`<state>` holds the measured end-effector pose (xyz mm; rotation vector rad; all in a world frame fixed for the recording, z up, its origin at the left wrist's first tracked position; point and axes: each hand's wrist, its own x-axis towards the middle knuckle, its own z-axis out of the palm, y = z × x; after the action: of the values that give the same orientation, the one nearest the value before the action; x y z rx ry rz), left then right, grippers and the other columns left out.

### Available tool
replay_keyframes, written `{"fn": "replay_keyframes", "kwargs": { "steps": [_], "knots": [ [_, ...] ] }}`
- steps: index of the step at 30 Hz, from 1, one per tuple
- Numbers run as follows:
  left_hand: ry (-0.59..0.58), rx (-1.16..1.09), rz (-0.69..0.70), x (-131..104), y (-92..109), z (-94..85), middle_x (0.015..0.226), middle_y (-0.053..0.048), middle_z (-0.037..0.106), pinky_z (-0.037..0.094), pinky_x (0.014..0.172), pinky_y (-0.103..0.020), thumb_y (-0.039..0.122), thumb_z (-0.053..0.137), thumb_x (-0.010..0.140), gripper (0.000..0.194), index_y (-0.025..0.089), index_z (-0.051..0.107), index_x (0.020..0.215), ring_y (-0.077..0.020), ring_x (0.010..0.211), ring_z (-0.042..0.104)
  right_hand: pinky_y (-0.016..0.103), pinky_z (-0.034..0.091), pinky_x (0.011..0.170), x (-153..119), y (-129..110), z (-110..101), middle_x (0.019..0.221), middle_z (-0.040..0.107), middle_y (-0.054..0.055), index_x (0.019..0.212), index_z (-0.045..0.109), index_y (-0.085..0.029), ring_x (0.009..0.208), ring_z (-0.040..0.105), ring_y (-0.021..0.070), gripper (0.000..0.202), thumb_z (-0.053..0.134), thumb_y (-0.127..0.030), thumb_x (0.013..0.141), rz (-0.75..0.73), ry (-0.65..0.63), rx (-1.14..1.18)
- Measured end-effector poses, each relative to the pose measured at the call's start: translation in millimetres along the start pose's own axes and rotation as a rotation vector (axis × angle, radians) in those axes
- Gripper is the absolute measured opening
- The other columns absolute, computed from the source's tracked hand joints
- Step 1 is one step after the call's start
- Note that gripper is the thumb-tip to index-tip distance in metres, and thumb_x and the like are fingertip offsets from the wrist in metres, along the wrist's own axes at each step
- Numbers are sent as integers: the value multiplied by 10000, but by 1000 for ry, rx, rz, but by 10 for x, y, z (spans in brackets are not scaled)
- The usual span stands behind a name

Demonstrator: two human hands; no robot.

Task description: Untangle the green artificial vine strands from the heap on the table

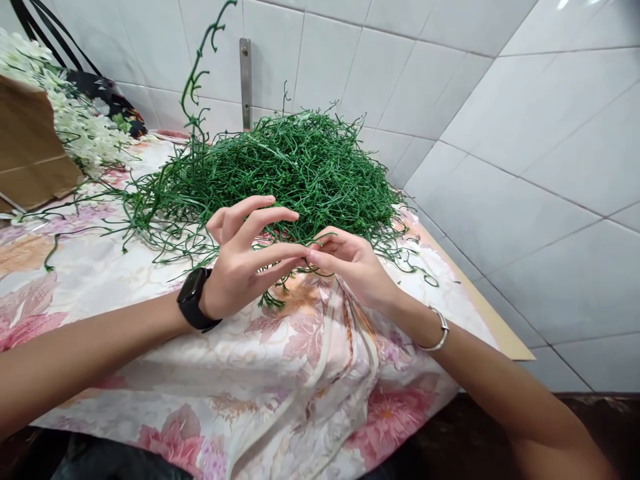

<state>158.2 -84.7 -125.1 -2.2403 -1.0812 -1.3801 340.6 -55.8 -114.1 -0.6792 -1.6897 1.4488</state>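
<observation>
My left hand, with a black watch on its wrist, pinches a green plastic stem between thumb and index finger; its other fingers are spread in the air. At the same spot, the fingertips of my right hand close on the stem too, and the two hands touch. Small forked tips of the stem show below my left hand, while much of its length is hidden by the fingers. Just behind both hands rises a large tangled pile of green plastic stems.
A floral tablecloth covers the table, bunched near the front. White artificial flowers and a cardboard box stand at the left. Loose stems lie around the pile. White tiled walls close off the back and right, with a metal bracket.
</observation>
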Motion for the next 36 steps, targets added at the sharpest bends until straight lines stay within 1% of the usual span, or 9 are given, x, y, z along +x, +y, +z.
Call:
{"fn": "replay_keyframes", "kwargs": {
  "steps": [5, 9, 15, 17, 20, 23, 26, 30, 36],
  "knots": [
    [56, -6, -16, -4, -4, -14, 972, -8, 589, 276, 884, -422, 297, 648, 739, 50, 339, 671, 751, -240, 1038, 426, 237, 479, 699, 1, 24, -12, 779, 586, -29, 803, 583, -184, 729, 575, 73, 91, 640, -212, 738, 30, -27, 91],
    [78, -21, -43, -15, -9, -14, 834, -6, 600, 276, 855, -405, 271, 622, 765, 68, 327, 656, 785, -218, 954, 451, 243, 477, 725, -19, -3, 0, 824, 599, -17, 823, 584, -188, 770, 573, 82, 117, 647, -213, 727, -8, -17, 51],
    [14, -53, 0, -11, -32, -28, 938, 11, 643, 266, 882, -407, 258, 589, 784, 55, 292, 615, 819, -238, 1037, 442, 254, 480, 733, -58, -52, 36, 834, 595, 4, 841, 569, -183, 788, 553, 101, 199, 687, -204, 682, -72, 3, -105],
    [5, -72, 25, -5, -34, -41, 950, 14, 648, 263, 889, -402, 240, 576, 790, 64, 280, 604, 832, -240, 1060, 441, 254, 478, 739, -65, -59, 36, 839, 594, 3, 846, 571, -186, 796, 557, 102, 183, 676, -208, 698, -89, -1, -98],
    [-5, -110, 25, 1, -23, -57, 893, 16, 655, 259, 888, -394, 205, 551, 797, 84, 270, 590, 834, -232, 1037, 465, 259, 479, 745, -76, -63, 31, 816, 598, 4, 856, 579, -187, 784, 570, 102, 102, 599, -246, 775, -106, 2, -79],
    [-1, -130, -74, 0, -16, -53, 822, 10, 635, 244, 887, -401, 196, 531, 802, 77, 256, 580, 799, -217, 960, 494, 270, 482, 754, -87, -58, 36, 823, 608, 9, 880, 590, -191, 791, 580, 109, 116, 523, -271, 831, -153, 14, -77],
    [-4, -185, -234, 0, -27, -26, 811, 0, 590, 265, 872, -393, 239, 551, 798, 35, 241, 585, 791, -197, 893, 496, 299, 487, 792, -87, -50, 53, 937, 615, 23, 984, 588, -208, 866, 590, 130, 185, 476, -277, 855, -200, -45, -29],
    [-49, -378, -406, 12, -58, 19, 823, -9, 574, 345, 838, -358, 287, 589, 778, 63, 229, 611, 784, -184, 883, 499, 330, 451, 902, -70, -46, 51, 1024, 601, 37, 1083, 569, -201, 958, 575, 136, 262, 394, -230, 890, -224, -62, -41],
    [-89, -698, -558, 40, -68, 67, 832, -22, 615, 450, 748, -276, 321, 616, 756, 139, 183, 616, 775, -142, 784, 562, 316, 424, 955, -35, -16, -8, 1072, 569, 31, 1149, 518, -225, 1042, 524, 130, 311, 461, -164, 850, -198, -43, -245]
  ]
}}
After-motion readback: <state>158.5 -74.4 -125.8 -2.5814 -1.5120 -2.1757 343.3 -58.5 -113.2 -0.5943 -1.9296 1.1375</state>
